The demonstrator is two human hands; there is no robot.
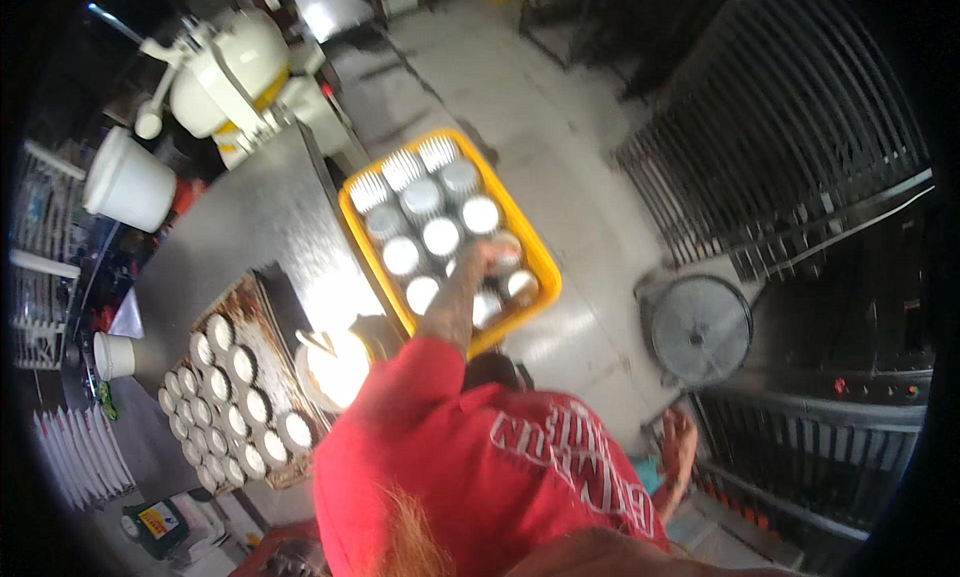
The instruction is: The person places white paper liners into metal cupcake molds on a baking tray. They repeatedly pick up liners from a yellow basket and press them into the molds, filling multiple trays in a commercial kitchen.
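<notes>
My left hand (495, 256) reaches into a yellow plastic crate (551, 281) and lies at a round, pale fluted cup (510, 247) near the crate's right side; blur hides whether the fingers grip it. Rows of stacked fluted cups fill the crate, some on their sides at the far end (403, 170), others showing white or grey round faces (441, 236). Away from the crate, at my right side, my right hand (679, 433) appears empty, its fingers loosely bent. On the metal table, a stained sheet pan (262, 329) holds many small dark-rimmed cups with white tops (257, 404).
Beside the pan stands a brightly lit round container (337, 367) with a handle. A metal table (247, 194) carries a white bucket (131, 179). Beyond it is a large white-and-yellow machine (229, 74). A round floor fan (701, 331) and slatted metal racks (765, 112) stand to the right.
</notes>
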